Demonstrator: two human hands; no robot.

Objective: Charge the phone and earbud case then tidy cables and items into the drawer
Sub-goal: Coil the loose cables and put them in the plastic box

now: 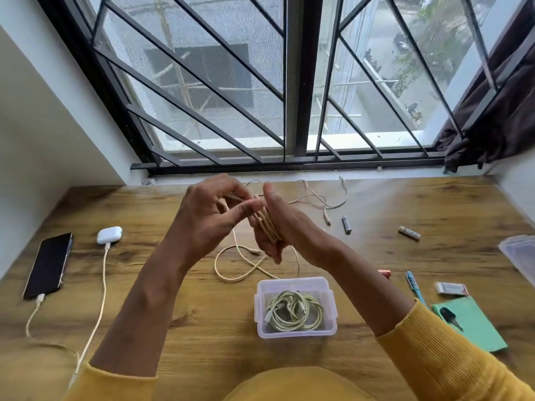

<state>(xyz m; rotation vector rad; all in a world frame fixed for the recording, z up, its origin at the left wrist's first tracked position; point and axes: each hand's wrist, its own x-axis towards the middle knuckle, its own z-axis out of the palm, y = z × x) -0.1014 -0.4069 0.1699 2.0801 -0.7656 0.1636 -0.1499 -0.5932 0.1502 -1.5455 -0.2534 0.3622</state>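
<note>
Fingers of the right hand [275,227] stand nearly straight and close together, serving as a form with several turns of a cream cable [267,224] wound around them, while the fingers of the left hand [214,209] curl and pinch the running strand just beside that coil. Both hands are raised above the desk [202,314]; the unwound remainder of the cable drops from them and lies in a slack loop [231,264] on the wood below.

Charging looks done: the phone [47,266] lies at the far left with a plug in its near end, and the white earbud case [109,235] beside it is also plugged in. So the step in hand is tidying, specifically coiling this loose cable.

A clear plastic box [295,306] near the person already holds one coiled cable [293,312] (apparently the intended destination for this one too). Next, the left hand needs to feed the slack round the right fingers until the loop is used up, then slide the coil off without letting it spring open. Another loose cable [327,198], two batteries [346,224] [408,233] and a pen [414,286] remain. No drawer is in view.
</note>
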